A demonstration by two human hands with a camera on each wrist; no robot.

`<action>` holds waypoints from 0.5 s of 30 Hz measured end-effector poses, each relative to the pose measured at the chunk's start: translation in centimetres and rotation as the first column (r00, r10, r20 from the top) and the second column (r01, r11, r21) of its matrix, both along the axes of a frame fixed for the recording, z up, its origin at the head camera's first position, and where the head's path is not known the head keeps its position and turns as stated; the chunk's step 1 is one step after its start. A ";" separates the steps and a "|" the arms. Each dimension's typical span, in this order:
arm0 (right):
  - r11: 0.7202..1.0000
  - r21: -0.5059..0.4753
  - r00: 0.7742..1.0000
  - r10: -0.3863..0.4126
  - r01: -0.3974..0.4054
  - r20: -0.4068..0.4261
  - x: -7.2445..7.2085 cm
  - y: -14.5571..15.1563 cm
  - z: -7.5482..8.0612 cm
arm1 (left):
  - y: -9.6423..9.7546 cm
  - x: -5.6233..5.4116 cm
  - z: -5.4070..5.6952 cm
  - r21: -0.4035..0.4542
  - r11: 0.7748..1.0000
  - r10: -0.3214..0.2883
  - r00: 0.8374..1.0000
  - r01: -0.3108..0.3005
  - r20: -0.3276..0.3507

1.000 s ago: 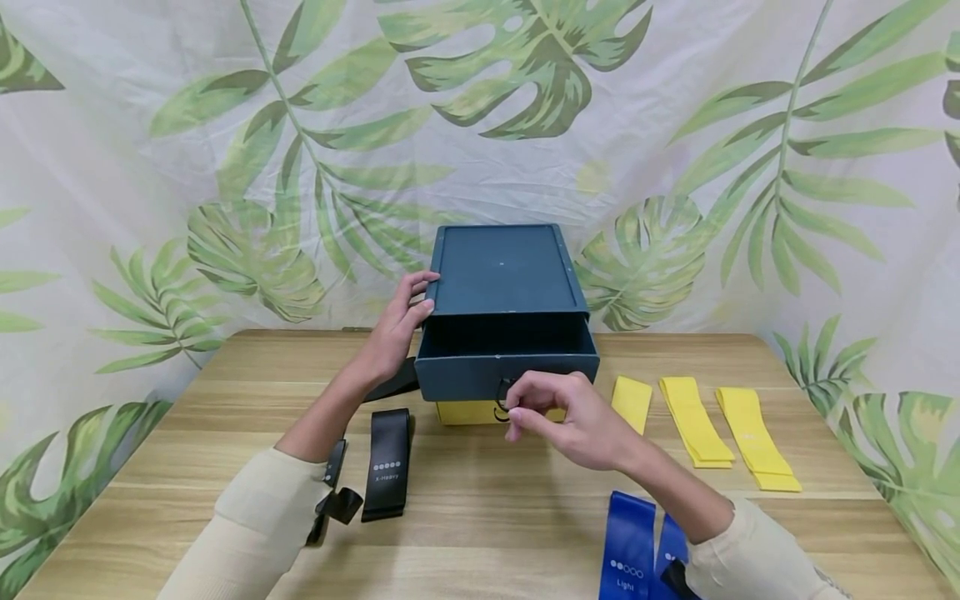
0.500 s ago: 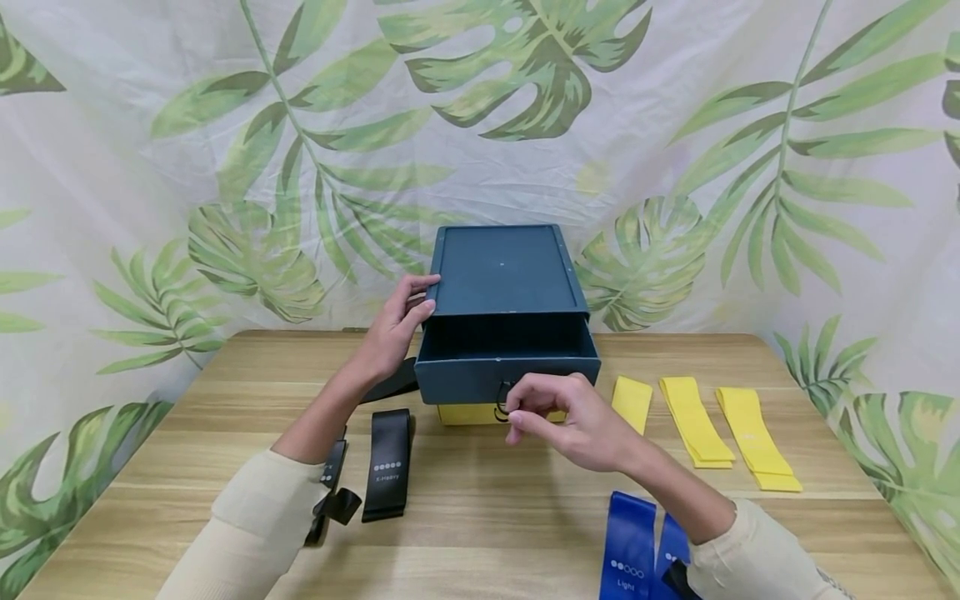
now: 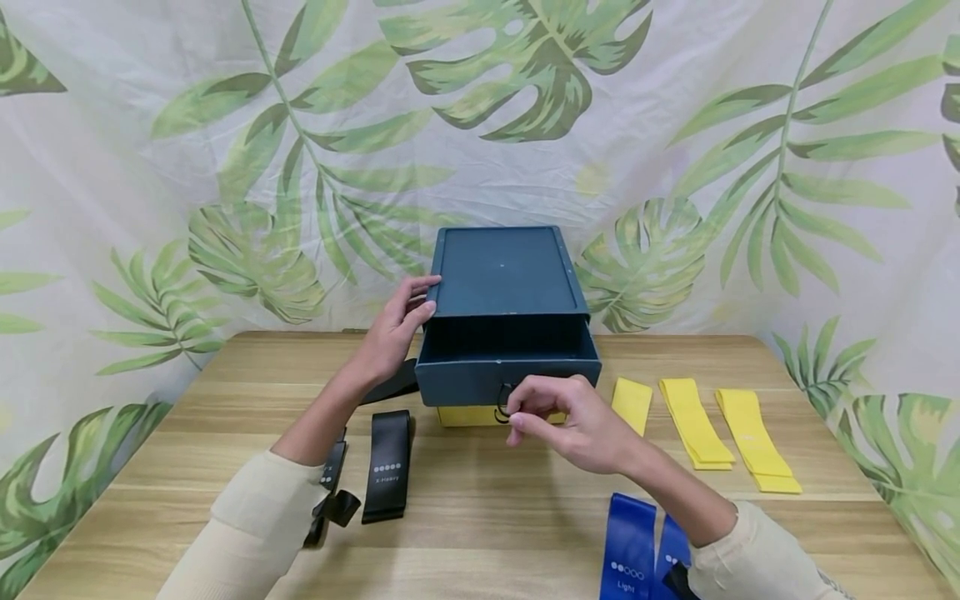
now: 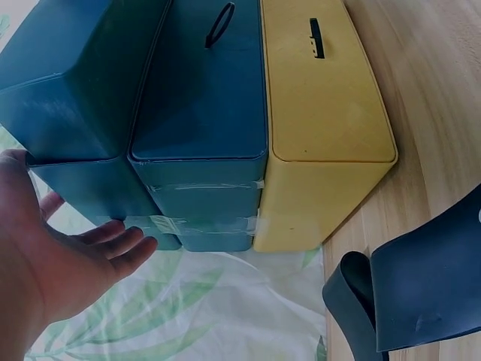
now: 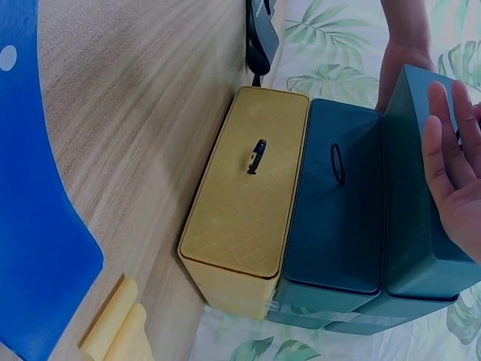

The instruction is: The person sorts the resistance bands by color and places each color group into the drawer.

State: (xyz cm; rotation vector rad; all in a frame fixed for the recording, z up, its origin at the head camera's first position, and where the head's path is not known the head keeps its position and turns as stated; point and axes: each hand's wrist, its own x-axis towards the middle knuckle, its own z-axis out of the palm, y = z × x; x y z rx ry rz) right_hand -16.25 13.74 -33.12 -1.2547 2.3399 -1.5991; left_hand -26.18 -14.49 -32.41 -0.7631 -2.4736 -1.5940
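A drawer cabinet (image 3: 510, 271) with a dark blue top stands at the back of the table. Its top drawer (image 3: 459, 383) is pulled partway out, and the part of its inside that shows is dark. My right hand (image 3: 573, 417) holds that drawer's black loop handle (image 3: 501, 402) with curled thumb and forefinger; the right wrist view hides most of the grip. My left hand (image 3: 393, 333) rests its fingers on the cabinet's left upper edge. In the left wrist view, the closed blue middle drawer (image 4: 203, 105) and yellow bottom drawer (image 4: 327, 105) show below the pulled one.
Black resistance bands, one marked X-Heavy (image 3: 387, 467), lie on the left of the wooden table (image 3: 480, 517). Yellow bands (image 3: 693, 421) lie to the right. Blue bands, one marked Light (image 3: 628, 546), are near the front right. A leaf-patterned cloth (image 3: 480, 167) hangs behind.
The top drawer has come very slightly farther out toward me, with my right hand on its handle. My left hand stays on the cabinet's edge.
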 end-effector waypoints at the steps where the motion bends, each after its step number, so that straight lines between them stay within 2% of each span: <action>1: 1.000 -0.001 1.000 0.001 -0.001 -0.002 0.0 0.0 0.0 | 0.0 0.0 0.0 0.001 1.000 -0.001 1.000 0.001 -0.002; 15: 1.000 -0.001 1.000 -0.011 0.011 0.006 0.4 0.0 0.1 | 0.2 -0.2 0.0 0.001 1.000 0.007 1.000 -0.007 0.007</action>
